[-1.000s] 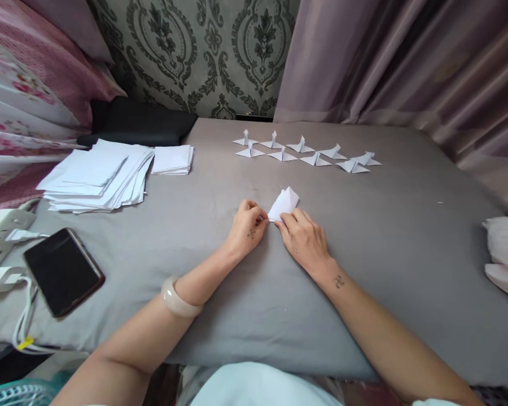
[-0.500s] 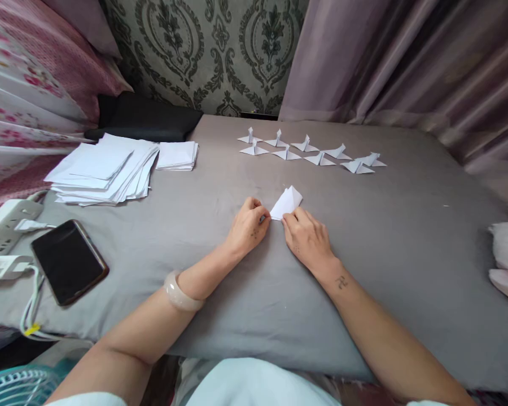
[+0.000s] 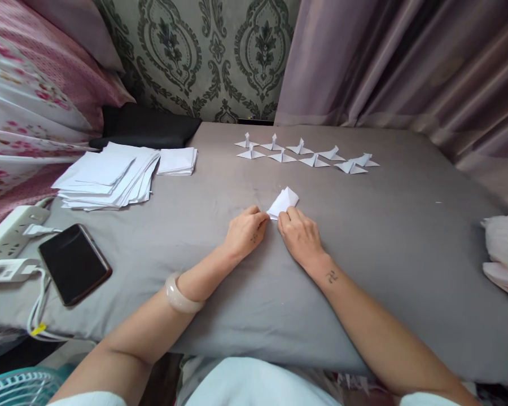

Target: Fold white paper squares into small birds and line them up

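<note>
A small folded piece of white paper point(image 3: 284, 200) lies on the grey cloth between my hands, its pointed flap toward the far side. My left hand point(image 3: 248, 230) pinches the paper's near left corner between thumb and fingers. Curled over the near right edge, the fingers of my right hand point(image 3: 300, 232) grip the paper there; its thumb is mostly hidden. Beyond my hands stand several folded paper birds point(image 3: 315, 161) in two rows, with wings spread and upright necks.
At the left lie a large stack of white paper point(image 3: 105, 177) and a smaller stack point(image 3: 176, 162). Nearer are a phone point(image 3: 74, 265), a power strip point(image 3: 17, 231) and white cables point(image 3: 38, 304). A black folded item point(image 3: 148, 127) rests behind the stacks. Pinkish cloth point(image 3: 506, 254) sits at the right edge.
The camera view has shifted slightly. My right hand has closed in a little toward the left hand, and its fingers cover more of the paper's near edge.
</note>
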{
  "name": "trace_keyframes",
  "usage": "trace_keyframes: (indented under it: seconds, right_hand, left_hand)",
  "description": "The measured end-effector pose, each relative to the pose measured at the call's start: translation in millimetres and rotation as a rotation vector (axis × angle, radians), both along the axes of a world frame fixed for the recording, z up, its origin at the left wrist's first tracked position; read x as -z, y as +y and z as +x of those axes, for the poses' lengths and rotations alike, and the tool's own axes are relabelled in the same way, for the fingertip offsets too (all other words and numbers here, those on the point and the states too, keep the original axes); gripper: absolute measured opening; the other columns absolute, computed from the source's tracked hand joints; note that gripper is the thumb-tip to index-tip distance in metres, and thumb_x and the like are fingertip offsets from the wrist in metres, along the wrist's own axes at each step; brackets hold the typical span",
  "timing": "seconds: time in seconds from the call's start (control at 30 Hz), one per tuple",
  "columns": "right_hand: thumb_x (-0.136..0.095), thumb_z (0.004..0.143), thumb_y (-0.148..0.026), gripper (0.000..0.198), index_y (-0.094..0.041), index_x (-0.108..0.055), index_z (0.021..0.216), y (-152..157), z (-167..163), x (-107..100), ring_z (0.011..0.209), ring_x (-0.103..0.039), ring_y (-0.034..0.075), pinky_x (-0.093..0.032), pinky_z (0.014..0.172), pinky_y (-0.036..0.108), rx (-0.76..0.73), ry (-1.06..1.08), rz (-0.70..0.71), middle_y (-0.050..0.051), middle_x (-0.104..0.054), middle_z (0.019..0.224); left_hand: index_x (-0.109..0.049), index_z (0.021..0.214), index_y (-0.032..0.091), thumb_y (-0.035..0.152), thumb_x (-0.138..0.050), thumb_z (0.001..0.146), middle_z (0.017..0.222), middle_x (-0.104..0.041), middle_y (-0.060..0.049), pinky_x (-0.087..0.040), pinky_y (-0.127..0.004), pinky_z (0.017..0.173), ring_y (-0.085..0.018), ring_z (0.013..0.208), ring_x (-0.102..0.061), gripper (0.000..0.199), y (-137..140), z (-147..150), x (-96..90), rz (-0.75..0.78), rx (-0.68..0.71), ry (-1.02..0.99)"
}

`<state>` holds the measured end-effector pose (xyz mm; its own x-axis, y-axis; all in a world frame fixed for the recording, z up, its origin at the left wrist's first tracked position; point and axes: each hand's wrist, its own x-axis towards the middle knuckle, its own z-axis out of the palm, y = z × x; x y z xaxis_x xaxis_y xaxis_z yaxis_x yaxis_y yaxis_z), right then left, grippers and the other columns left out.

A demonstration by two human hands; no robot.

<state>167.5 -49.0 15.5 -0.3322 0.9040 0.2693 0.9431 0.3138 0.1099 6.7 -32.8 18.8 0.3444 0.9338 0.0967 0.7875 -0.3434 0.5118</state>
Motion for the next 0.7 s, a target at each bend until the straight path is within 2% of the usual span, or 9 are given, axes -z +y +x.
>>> trace_keyframes:
  seconds: [0.13, 0.3, 0.4, 0.57, 0.7]
  right_hand:
    - [-0.04, 0.096, -0.012, 0.024, -0.015, -0.061, 0.084, 0, 3, 1, 0.075, -0.05, 0.018, -0.027, 0.06, 0.031, -0.016, 0.013, -0.005, 0.008, -0.06, 0.085]
    - [-0.041, 0.095, -0.013, 0.023, -0.016, -0.061, 0.083, -1, 7, 2, 0.078, -0.051, 0.018, -0.029, 0.062, 0.03, -0.061, 0.031, -0.003, 0.007, -0.061, 0.085]
    - [-0.041, 0.095, -0.012, 0.024, -0.016, -0.061, 0.084, 0, 8, 2, 0.078, -0.051, 0.017, -0.029, 0.063, 0.03, -0.078, 0.04, -0.008, 0.007, -0.061, 0.085]
    - [-0.042, 0.094, -0.013, 0.023, -0.016, -0.063, 0.085, -3, 9, -4, 0.081, -0.055, 0.018, -0.032, 0.063, 0.03, -0.082, 0.081, -0.06, 0.008, -0.064, 0.088]
    - [-0.044, 0.092, -0.014, 0.023, -0.02, -0.066, 0.098, -5, 19, -8, 0.088, -0.06, 0.018, -0.036, 0.066, 0.028, -0.028, 0.309, -0.141, 0.005, -0.068, 0.097]
  left_hand:
    - [-0.075, 0.095, 0.02, 0.025, -0.054, 0.086, 0.086, -0.068, -0.005, -0.043, -0.026, 0.066, -0.016, 0.072, -0.061, 0.024, 6, 1, -2.7, -0.123, -0.108, -0.124]
    - [-0.076, 0.085, 0.015, 0.032, -0.058, 0.081, 0.07, -0.069, -0.004, -0.042, -0.025, 0.06, -0.016, 0.066, -0.06, 0.025, 11, 8, -18.3, -0.331, -0.253, -0.225]
    - [-0.075, 0.081, 0.014, 0.036, -0.056, 0.082, 0.067, -0.067, -0.004, -0.039, -0.025, 0.058, -0.016, 0.066, -0.059, 0.03, 12, 13, -22.3, -0.352, -0.292, -0.23]
    - [-0.075, 0.079, 0.014, 0.037, -0.056, 0.082, 0.066, -0.066, -0.004, -0.036, -0.024, 0.057, -0.016, 0.065, -0.056, 0.031, 12, 16, -16.7, -0.338, -0.358, -0.215]
    - [-0.073, 0.078, 0.014, 0.034, -0.059, 0.078, 0.068, -0.068, -0.004, -0.038, -0.023, 0.057, -0.015, 0.064, -0.058, 0.024, 10, 15, -12.9, -0.346, -0.37, -0.296]
